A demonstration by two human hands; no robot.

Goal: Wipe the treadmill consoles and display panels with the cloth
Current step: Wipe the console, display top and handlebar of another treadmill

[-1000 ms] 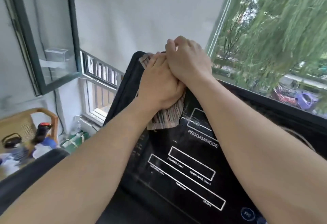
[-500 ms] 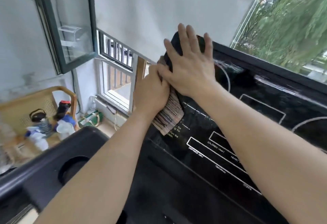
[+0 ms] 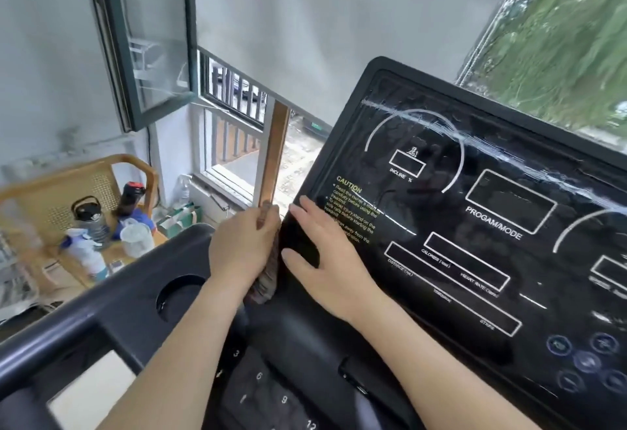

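Head view: the left hand [image 3: 242, 246] grips the bunched striped cloth [image 3: 268, 282], mostly hidden, against the display panel's [image 3: 441, 215] left edge. The right hand [image 3: 327, 254] lies flat on the panel's lower-left corner, fingers straight. The cloth looks soft and light, and is probably best held wadded in the palm.

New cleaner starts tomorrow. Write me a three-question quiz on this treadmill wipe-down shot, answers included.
1. True or false: the right hand grips the cloth.
2. Where on the display panel is the cloth? A: left edge. B: top edge. C: middle.
3. Fill in: the yellow heading just beyond the right hand's fingertips reads ____.
Key: 1 false; the left hand grips it, while the right hand lies flat on the panel. 2 A. 3 CAUTION.
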